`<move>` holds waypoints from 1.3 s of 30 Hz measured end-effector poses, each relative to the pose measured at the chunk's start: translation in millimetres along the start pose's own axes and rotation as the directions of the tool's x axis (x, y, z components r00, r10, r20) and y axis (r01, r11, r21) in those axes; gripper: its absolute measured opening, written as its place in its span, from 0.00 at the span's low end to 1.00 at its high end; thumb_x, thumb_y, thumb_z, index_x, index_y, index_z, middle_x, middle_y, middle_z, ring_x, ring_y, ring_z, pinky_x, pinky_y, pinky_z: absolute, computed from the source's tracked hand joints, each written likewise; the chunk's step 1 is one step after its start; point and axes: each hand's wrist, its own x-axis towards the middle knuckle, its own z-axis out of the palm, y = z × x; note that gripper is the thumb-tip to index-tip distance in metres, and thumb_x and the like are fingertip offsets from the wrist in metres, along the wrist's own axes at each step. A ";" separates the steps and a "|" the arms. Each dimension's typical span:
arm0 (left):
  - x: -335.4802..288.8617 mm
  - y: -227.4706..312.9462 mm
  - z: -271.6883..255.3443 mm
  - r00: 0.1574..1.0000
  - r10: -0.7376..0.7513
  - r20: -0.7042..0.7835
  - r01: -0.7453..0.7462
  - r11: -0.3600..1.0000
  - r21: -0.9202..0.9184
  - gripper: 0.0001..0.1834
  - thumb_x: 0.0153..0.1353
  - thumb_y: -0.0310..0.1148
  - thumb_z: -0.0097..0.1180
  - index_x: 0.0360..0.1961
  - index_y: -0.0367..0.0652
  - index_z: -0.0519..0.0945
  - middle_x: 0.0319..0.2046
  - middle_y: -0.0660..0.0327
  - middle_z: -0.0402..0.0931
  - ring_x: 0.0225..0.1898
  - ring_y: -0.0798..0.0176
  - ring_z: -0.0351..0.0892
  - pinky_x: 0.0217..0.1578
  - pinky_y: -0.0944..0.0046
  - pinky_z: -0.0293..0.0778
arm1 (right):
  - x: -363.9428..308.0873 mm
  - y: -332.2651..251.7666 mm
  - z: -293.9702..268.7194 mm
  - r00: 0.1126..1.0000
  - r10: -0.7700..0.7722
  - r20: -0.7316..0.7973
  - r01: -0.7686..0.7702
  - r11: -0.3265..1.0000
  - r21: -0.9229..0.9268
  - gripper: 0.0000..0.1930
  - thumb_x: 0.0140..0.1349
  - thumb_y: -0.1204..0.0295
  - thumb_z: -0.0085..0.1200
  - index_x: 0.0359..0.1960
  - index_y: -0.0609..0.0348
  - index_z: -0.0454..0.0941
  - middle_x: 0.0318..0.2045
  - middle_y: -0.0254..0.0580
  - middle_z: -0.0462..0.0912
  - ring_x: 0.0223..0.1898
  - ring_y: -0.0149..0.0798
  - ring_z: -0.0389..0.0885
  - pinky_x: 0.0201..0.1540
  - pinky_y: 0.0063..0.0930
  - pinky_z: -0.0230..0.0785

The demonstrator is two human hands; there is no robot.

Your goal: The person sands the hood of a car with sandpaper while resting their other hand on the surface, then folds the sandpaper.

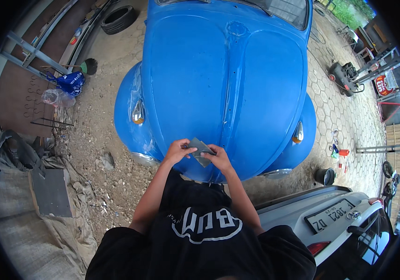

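Over blue car hood point(209, 84), hands point(200, 154) pinching grey sandpaper sheet point(200, 150)

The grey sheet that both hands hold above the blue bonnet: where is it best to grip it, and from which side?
Probably best at its two opposite edges, one from each side, as now: the left hand pinches the left edge of the grey sheet, the right hand the right. It is thin, flat and looks flexible, so a pinch with thumb on top and fingers beneath should keep it spread over the blue bonnet.

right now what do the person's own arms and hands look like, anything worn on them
Both forearms are bare, and the left hand and right hand show no gloves. Short black sleeves of a black t-shirt with a white printed design end at the upper arms. No watch or rings visible.
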 end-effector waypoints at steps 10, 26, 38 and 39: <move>26.5 -29.2 -33.7 0.901 -0.124 0.416 0.036 0.977 0.212 0.13 0.59 0.33 0.72 0.38 0.35 0.85 0.29 0.63 0.83 0.29 0.73 0.81 0.29 0.69 0.81 | -43.6 52.4 71.3 0.928 0.084 -0.363 -0.126 0.988 -0.094 0.16 0.62 0.59 0.66 0.43 0.60 0.86 0.28 0.38 0.86 0.31 0.27 0.80 0.39 0.31 0.73; 49.7 -13.6 -4.5 0.699 -0.106 0.707 -0.065 0.975 0.211 0.15 0.67 0.38 0.64 0.48 0.38 0.86 0.34 0.64 0.84 0.31 0.72 0.80 0.36 0.67 0.81 | -97.7 32.2 105.2 0.908 0.241 -0.343 0.193 0.485 0.853 0.24 0.71 0.63 0.53 0.66 0.59 0.69 0.55 0.42 0.80 0.54 0.38 0.81 0.54 0.42 0.76; 133.0 60.0 19.8 0.901 0.289 0.323 -0.423 0.750 0.509 0.13 0.71 0.37 0.55 0.51 0.49 0.86 0.46 0.58 0.83 0.44 0.59 0.81 0.47 0.61 0.79 | -9.0 -0.9 -9.6 0.683 0.462 -0.565 0.237 0.592 0.770 0.20 0.75 0.64 0.45 0.64 0.57 0.70 0.58 0.43 0.79 0.58 0.40 0.78 0.60 0.44 0.73; 146.9 63.0 12.2 0.907 0.294 0.301 -0.415 0.749 0.517 0.13 0.71 0.37 0.55 0.51 0.49 0.86 0.46 0.58 0.83 0.44 0.59 0.81 0.47 0.61 0.79 | 6.6 -10.9 -18.6 0.699 0.455 -0.552 0.224 0.594 0.773 0.20 0.75 0.64 0.45 0.64 0.57 0.70 0.58 0.43 0.79 0.58 0.40 0.78 0.60 0.44 0.73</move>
